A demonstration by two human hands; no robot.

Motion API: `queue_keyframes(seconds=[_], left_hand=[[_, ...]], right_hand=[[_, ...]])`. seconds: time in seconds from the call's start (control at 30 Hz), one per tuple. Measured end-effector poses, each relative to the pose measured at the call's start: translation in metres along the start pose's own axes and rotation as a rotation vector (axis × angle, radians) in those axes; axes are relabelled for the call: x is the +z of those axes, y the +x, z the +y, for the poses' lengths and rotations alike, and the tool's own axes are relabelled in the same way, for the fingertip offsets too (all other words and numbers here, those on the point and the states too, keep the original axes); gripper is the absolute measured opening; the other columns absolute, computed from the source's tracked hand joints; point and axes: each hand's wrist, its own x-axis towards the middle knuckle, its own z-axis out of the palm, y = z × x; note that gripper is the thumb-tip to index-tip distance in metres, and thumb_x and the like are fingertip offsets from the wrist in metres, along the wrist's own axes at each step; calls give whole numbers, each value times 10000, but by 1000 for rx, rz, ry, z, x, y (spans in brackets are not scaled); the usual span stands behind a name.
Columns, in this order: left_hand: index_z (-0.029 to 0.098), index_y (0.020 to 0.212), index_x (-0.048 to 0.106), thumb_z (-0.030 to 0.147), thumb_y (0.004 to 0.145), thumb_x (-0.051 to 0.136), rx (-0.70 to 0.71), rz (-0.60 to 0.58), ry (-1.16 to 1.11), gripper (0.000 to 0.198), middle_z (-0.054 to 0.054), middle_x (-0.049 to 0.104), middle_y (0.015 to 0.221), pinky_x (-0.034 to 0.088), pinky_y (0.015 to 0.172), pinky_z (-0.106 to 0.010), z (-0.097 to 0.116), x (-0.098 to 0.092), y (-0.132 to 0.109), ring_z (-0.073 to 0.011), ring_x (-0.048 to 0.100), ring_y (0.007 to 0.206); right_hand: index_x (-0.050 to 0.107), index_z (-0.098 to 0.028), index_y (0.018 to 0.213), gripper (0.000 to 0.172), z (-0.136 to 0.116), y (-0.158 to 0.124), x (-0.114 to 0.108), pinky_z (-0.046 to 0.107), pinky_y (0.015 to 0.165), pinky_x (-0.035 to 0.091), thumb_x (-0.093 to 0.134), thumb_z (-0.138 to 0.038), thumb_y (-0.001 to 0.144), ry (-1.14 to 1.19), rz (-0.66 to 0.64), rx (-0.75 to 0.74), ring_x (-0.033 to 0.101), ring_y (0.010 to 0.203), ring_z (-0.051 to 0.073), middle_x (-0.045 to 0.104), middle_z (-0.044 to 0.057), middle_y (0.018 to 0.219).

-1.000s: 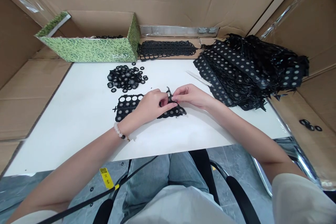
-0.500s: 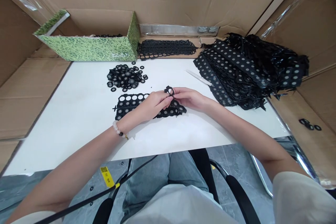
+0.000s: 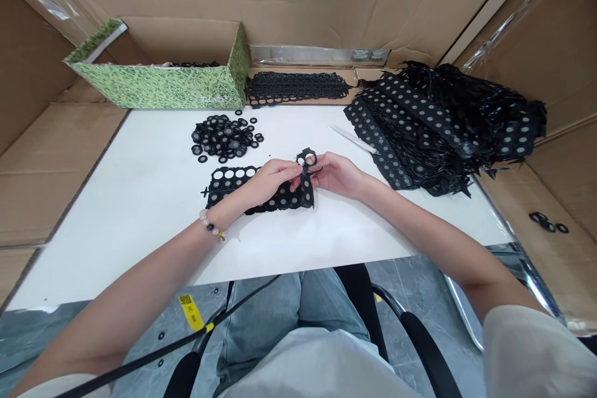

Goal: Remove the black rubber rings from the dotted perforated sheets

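Note:
A black rubber sheet [image 3: 282, 201] with rows of round rings and grey discs lies on the white table, its right end lifted by my hands. Along the top row the holes are open, with white showing through. My left hand [image 3: 273, 181] is closed on the raised end, thumb and fingers pinching it. Close against the same end is my right hand [image 3: 339, 173], its fingertips curled at the sheet with a dark bit between them; whether a loose ring is there too is hidden. Behind the sheet sits a pile of loose black rings [image 3: 224, 137].
A large stack of dotted black sheets [image 3: 420, 118] fills the back right, with a white pen-like tool [image 3: 353, 138] beside it. A green patterned box [image 3: 158, 88] stands back left. Emptied ring sheets [image 3: 298, 85] lie behind. Several rings [image 3: 548, 224] rest on cardboard at right.
The sheet's right end has been turned up, and two open holes now show at its raised corner. My right fingers have loosened a little and shifted slightly right.

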Motion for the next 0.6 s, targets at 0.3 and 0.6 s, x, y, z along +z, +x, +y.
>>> queue_keyframes(seconds=[0.3, 0.6], left_hand=[[169, 631, 658, 484, 899, 487, -23, 4, -21, 447, -37, 676, 638, 469, 772, -318, 3, 3, -3, -184, 622, 687], [162, 606, 649, 445, 834, 552, -111, 28, -19, 376, -21, 653, 616, 438, 707, -297, 3, 4, -2, -165, 580, 643]], right_hand=[[529, -190, 677, 304, 0, -2, -2, 266, 658, 461, 745, -386, 761, -139, -88, -77, 604, 727, 156, 542, -7, 701], [595, -185, 795, 280, 1, -4, -2, 298, 753, 473, 767, -405, 780, -340, -150, -138, 624, 794, 172, 673, 26, 799]])
